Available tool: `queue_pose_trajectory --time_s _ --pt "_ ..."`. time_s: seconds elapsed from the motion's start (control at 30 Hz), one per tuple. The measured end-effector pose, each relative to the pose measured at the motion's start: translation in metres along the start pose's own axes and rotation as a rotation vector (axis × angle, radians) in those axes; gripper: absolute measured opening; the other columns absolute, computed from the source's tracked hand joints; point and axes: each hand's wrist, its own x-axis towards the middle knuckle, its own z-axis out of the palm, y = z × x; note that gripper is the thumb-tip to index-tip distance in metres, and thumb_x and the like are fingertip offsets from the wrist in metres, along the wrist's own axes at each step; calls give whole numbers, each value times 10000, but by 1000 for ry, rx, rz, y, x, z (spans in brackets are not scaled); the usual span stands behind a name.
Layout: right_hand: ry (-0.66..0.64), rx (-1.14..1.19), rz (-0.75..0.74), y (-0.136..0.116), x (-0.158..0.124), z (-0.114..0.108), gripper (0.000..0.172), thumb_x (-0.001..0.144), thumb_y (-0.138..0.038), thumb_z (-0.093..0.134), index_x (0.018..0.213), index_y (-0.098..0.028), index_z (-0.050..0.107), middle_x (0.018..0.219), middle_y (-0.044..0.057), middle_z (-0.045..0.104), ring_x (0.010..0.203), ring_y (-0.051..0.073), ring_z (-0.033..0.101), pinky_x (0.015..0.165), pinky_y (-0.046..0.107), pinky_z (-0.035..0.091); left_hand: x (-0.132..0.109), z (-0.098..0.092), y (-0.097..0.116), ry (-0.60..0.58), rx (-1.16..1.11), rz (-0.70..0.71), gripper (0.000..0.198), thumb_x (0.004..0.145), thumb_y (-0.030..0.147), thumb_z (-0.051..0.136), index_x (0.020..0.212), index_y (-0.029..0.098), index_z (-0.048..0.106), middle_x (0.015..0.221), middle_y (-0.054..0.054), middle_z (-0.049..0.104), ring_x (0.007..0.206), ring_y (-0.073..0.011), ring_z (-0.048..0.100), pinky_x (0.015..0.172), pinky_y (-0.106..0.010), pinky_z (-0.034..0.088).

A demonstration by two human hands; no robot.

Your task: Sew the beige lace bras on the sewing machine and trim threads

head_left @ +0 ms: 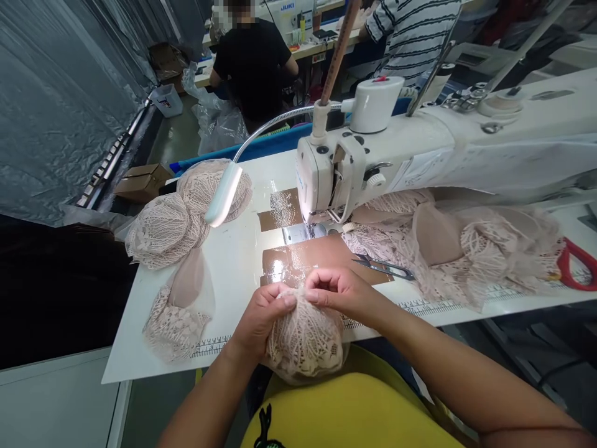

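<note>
A beige lace bra cup (305,339) hangs over the table's front edge, its top edge pinched between my two hands. My left hand (263,317) is closed on the lace with thumb against fingers. Close beside it, my right hand (342,292) pinches the same edge, fingers curled. Just beyond my hands lies a brown taped patch (298,261) below the sewing machine's needle area. Thread snips (385,266) rest to the right of that patch, near my right wrist.
The white sewing machine (373,155) overhangs the table (228,274). Stacked lace cups (161,230) and a single lace piece (180,311) lie left. Right are more lace pieces (485,242) and red-handled scissors (578,264). A lamp (224,194) arches overhead. Two people sit at machines behind.
</note>
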Motion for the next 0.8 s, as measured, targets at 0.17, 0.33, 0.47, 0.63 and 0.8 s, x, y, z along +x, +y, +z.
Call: queue_pose_trajectory --time_s 0.17,0.33,0.47,0.63,0.8 --pt "241 -198 -36 -6 -16 -37 229 790 -386 602 849 -165 616 748 2 569 674 125 512 620 251 408 -5 -20 46 408 337 372 217 722 346 684 746 154 589 590 29 546 531 -107 495 531 -218 396" --pt "360 -458 -43 -19 -23 -57 216 828 -378 537 839 -181 626 733 1 588 651 130 505 591 248 384 34 -15 58 499 1318 765 235 829 272 558 619 169 538 569 18 478 547 -120 451 535 -236 363" --pt "311 -746 -1 -33 -7 -54 204 839 -303 490 867 -206 668 790 2 662 678 148 554 609 256 383 83 19 25 295 1986 699 226 837 150 479 627 155 563 642 -79 588 656 -204 545 584 -303 403" --pt "196 -1047 -71 -20 17 -51 251 858 -165 424 854 -211 671 882 11 675 794 152 572 654 243 368 88 46 -3 192 2078 676 233 878 215 462 734 115 615 711 -138 618 725 -272 569 592 -357 425" --pt "164 -1355 -90 9 26 -42 200 847 -145 454 884 -178 649 975 58 624 809 161 551 589 244 340 70 41 16 81 1974 618 210 878 262 475 839 124 629 797 -112 634 807 -256 574 662 -346 461"
